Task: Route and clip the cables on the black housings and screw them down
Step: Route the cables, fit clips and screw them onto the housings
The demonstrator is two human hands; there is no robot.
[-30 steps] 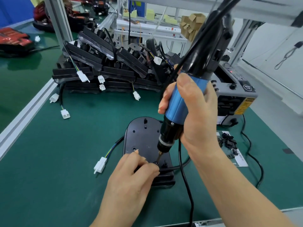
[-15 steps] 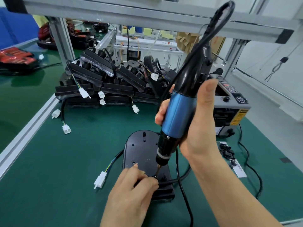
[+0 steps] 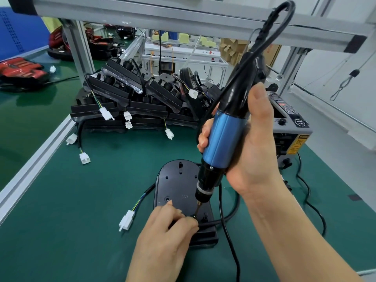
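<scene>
Right hand (image 3: 250, 143) wraps the electric screwdriver (image 3: 223, 139), bit on the screw; left hand (image 3: 166, 237) fingers curl, pinching the cable against the black housing (image 3: 177, 186) so it prob won't shift.

1 view only — head-worn, wide-angle, facing forward and down, close above green bench (image 3: 81, 220).

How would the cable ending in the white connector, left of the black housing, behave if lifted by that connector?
The cable would probably flop, since it already curves loosely across the green mat. Its white connector looks like small moulded plastic, so likely light and rigid. The cable runs to the black housing, so a hard pull might drag that along.
</scene>
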